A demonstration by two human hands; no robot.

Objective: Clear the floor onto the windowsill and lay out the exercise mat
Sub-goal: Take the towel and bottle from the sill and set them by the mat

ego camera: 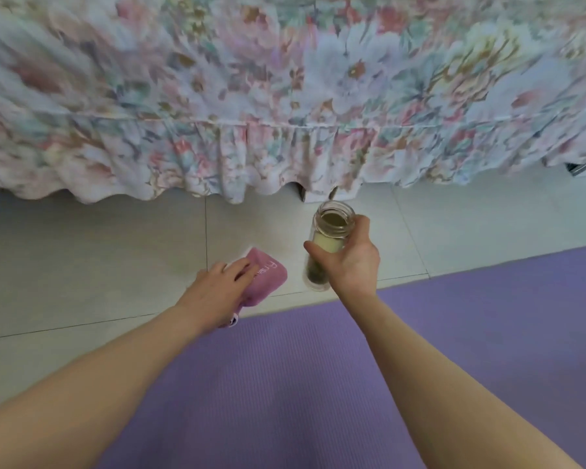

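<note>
While your right hand (347,265) holds the one glass bottle (329,242) in view, note that the grip closes around the lower half of the bottle: the thumb crosses its near side, the fingers wrap the far side, and the open threaded mouth stands clear above the hand. The bottle is lidless, tilted slightly, and carries a pale liquid with dark matter near its base. It sits above the tiled floor (92,265), just beyond the far edge of the exercise mat (318,384); whether its base touches the floor cannot be determined.

Your left hand (222,282) lies palm-down on the one pink cloth pouch (268,275), fingers spread loosely across its near left portion. Whether this grip has closed on the pouch cannot be determined; the far right corner, printed with white lettering, shows past your fingertips. The pouch rests on the floor with its near end at the mat edge.

Count: one bottle, one pouch, one purple mat, laid flat under both forearms. A floral bed skirt (285,147) hangs to the floor beyond both items, with the bottle mouth close to its hem.
</note>
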